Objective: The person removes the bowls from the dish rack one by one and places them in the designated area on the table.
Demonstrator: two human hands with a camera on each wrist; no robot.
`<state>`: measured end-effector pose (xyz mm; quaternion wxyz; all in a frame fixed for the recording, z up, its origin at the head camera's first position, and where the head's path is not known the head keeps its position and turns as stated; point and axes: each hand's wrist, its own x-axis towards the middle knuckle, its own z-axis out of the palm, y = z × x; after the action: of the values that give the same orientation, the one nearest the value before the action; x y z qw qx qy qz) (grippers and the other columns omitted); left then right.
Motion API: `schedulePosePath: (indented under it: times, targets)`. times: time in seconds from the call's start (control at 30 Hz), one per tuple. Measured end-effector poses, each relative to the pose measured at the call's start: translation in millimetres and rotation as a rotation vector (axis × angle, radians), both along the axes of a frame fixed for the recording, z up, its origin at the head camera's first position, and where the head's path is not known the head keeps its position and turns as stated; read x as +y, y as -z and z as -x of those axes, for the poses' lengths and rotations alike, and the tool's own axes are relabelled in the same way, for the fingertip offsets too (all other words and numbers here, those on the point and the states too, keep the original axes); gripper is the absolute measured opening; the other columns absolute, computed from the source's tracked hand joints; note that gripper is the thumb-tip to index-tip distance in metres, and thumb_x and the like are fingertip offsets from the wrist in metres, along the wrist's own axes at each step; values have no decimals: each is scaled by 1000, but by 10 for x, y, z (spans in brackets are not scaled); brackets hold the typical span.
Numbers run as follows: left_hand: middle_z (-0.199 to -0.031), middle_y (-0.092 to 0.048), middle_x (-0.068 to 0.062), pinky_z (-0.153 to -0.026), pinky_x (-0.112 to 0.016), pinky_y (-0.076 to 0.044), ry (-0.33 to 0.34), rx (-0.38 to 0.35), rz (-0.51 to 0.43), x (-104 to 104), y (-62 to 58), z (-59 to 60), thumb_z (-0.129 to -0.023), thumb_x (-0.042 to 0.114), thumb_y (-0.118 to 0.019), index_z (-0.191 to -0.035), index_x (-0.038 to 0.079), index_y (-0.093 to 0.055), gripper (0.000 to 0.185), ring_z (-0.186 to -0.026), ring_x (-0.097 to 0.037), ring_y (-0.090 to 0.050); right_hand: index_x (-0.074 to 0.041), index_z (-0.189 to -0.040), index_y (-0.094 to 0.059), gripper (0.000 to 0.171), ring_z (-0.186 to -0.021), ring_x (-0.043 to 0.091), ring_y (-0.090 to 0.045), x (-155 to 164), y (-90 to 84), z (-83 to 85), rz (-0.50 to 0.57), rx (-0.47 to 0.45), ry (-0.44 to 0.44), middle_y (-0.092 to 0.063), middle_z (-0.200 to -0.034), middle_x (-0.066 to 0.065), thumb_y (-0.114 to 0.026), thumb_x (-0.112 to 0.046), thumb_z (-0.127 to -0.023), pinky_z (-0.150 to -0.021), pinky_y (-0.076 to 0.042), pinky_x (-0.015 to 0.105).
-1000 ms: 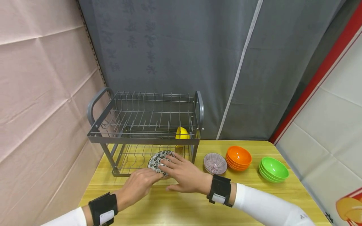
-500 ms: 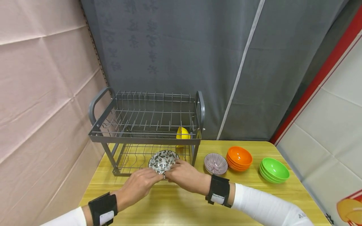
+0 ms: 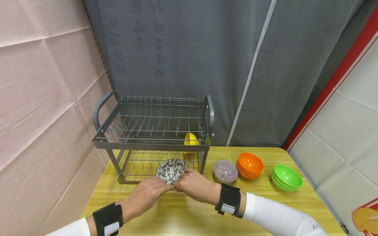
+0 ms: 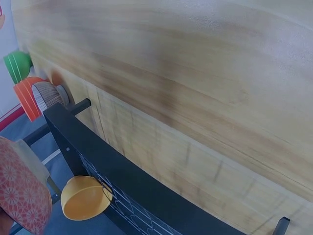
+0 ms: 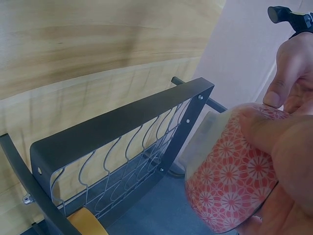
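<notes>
Both hands hold a small patterned bowl [image 3: 171, 169] at the front edge of the grey wire dish rack [image 3: 150, 146], just over its lower tier. The bowl is black and white inside and tilts toward me. Its outside shows red flowers in the right wrist view [image 5: 227, 183] and the left wrist view [image 4: 22, 198]. My left hand [image 3: 160, 188] grips its near left rim. My right hand [image 3: 183, 183] grips the near right rim, with fingers [image 5: 281, 132] curled round the bowl's wall. A yellow bowl [image 3: 190, 139] stands on edge at the back right of the lower tier.
On the wooden table [image 3: 189, 216], right of the rack, sit a purple striped bowl [image 3: 225, 170], a stack of orange bowls [image 3: 249, 164] and a stack of green bowls [image 3: 286, 177]. The rack's upper tier holds nothing. A pink wall runs along the left, a grey curtain behind.
The right hand, which lay flat over the bowl, has drawn back and now grips its rim. The bowl has tipped up toward me and shifted slightly right.
</notes>
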<state>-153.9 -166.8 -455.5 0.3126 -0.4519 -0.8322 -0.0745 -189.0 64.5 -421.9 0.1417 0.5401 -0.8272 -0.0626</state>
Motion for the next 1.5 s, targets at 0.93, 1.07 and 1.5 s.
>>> schedulePosePath:
  times: [0.93,1.07,1.5]
  targets:
    - [-141,-63,-10,-103,-44,-54,-13,-104,19,-25,-11,-29,-99,52,-56,-143,12,-57,60,-131,-26,-60,-27,-88,-68,10,-82,1,-67,219,47,-63,18,66,14,-75,-87,-19,-70,-37,-91,-81,-47,22]
    - [-145,-61,-9,-105,-45,-53,-12,-115,25,-19,-12,-32,-98,52,-58,-145,14,-55,61,-133,-27,-58,-28,-86,-67,11,-78,1,-65,301,56,-88,39,78,14,-74,-83,-20,-70,-37,-92,-77,-46,21]
    - [-150,-56,-8,-107,-45,-52,-29,-145,54,47,7,-56,-99,54,-55,-147,15,-53,62,-136,-26,-55,-27,-86,-68,11,-79,0,-67,609,98,-191,151,68,31,-74,-83,-20,-76,-35,-86,-80,-51,24]
